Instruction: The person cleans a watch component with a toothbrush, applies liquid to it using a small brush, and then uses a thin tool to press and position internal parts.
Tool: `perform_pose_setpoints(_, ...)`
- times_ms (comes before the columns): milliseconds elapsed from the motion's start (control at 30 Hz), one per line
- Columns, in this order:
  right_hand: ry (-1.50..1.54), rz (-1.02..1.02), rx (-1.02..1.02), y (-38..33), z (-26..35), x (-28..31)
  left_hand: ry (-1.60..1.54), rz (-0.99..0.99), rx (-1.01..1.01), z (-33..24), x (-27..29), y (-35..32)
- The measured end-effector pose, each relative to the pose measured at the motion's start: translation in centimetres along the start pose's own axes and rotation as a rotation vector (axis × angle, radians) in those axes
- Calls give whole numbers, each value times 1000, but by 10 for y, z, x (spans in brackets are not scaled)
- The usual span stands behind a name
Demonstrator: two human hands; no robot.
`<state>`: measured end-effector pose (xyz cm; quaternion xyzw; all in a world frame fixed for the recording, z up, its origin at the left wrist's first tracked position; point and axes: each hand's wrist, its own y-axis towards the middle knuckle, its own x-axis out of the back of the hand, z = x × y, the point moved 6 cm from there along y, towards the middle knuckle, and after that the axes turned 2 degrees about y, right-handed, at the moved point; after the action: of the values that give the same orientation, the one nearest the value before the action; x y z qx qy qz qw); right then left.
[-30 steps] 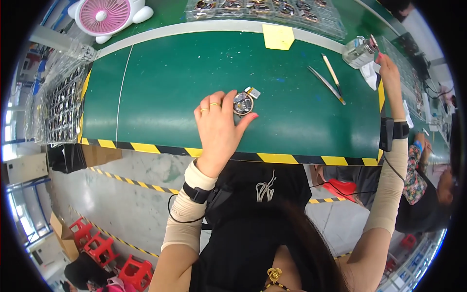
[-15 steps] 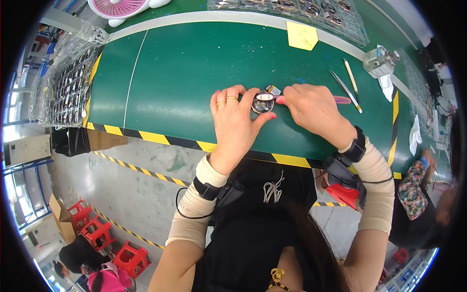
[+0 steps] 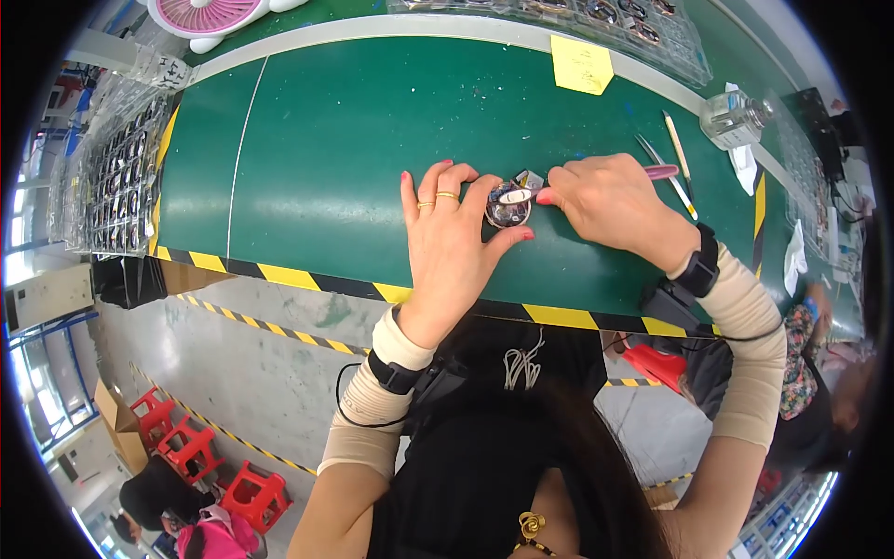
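Note:
My left hand [image 3: 453,233] steadies a small round electronic part [image 3: 508,216] on the green bench, with thumb and index finger at its rim. A little flat piece [image 3: 530,179] sticks up at the far side of that part. In my right hand [image 3: 610,200] is a toothbrush with a pinkish-purple handle [image 3: 662,172], gripped between thumb and fingers. Its pale oval head [image 3: 515,197] lies over the round part, hiding some of its top. Whether the bristles press on it I cannot tell.
Tweezers [image 3: 667,177] and a slim pale-handled tool [image 3: 677,149] lie right of my right hand. Beyond stand a glass bottle [image 3: 734,121] and a yellow note [image 3: 582,65]. Trays of round parts [image 3: 126,177] sit at far left and back. A co-worker [image 3: 805,363] is at right.
The toothbrush head has shifted slightly right and tilted over the round part. My right hand and forearm have moved a bit to the right; my left hand keeps its hold.

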<state>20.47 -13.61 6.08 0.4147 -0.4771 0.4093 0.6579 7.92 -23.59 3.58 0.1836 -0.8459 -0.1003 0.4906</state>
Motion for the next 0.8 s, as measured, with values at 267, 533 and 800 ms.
perform_pose_setpoints(267, -27, -27, 58, -1, -5, 3, -2, 5, 9, 0, -2, 0)
perform_pose_setpoints(533, -37, -31, 76, -2, -1, 6, 5, 8, 9, 0, -1, -1)
perform_pose_setpoints(800, -26, 19, 84, -4, 2, -1, 13, -6, 1, 0, -1, 1)
